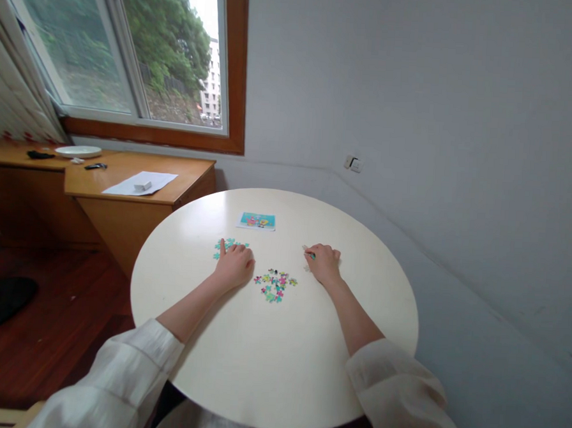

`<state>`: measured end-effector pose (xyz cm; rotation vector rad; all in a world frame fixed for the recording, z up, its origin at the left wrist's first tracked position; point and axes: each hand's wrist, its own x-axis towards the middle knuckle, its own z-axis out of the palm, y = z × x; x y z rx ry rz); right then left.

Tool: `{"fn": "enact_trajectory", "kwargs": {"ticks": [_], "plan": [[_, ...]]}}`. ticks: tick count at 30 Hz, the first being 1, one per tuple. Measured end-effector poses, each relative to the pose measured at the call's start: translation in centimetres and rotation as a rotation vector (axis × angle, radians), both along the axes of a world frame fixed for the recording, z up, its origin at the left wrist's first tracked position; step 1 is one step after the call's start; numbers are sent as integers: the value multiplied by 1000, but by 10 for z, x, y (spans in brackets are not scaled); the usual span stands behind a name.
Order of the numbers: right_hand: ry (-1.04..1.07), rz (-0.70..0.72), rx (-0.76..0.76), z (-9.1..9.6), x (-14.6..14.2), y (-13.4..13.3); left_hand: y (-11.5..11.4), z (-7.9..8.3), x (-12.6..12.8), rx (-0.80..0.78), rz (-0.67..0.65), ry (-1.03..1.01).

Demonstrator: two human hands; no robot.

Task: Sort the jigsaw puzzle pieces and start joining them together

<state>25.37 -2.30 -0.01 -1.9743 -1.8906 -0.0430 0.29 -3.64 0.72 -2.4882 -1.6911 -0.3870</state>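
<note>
My left hand (235, 265) rests palm down at the lower right of a group of teal jigsaw pieces (216, 256). Its outer finger is stretched out over them, and the other fingertips are partly hidden. A jigsaw piece (311, 256), dark and teal at its edge, is pinched between the fingertips of my right hand (325, 264), just above the tabletop. Pale pieces (307, 269) lie beside that hand. Between both hands sits a loose pile of jigsaw pieces (273, 294) in pink, green, yellow and teal. Beyond them lies a teal picture card (257, 221) with cartoon figures.
Everything stands on a round white table (268, 366). A wooden desk (192, 177) at the left bears a sheet of paper (124, 185), a small white box (142, 185) and a white plate (78, 152). A wall (484, 186) rises behind and to the right.
</note>
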Motion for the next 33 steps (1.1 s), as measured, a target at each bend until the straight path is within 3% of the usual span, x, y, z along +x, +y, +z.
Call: {"fn": "enact_trajectory", "kwargs": {"ticks": [9,15,26,33], "plan": [[117,21,89,2,-1,1,-1,2,1,-24,5,-28],[342,203,49,-2,-9,3,-2,7,1,-34,23,-26],[150,187,83,1,-13,-2,1,4,1,-14,58,-36],[72,264,-25,7,-21,-10,4,2,2,11,-17,-136]]}}
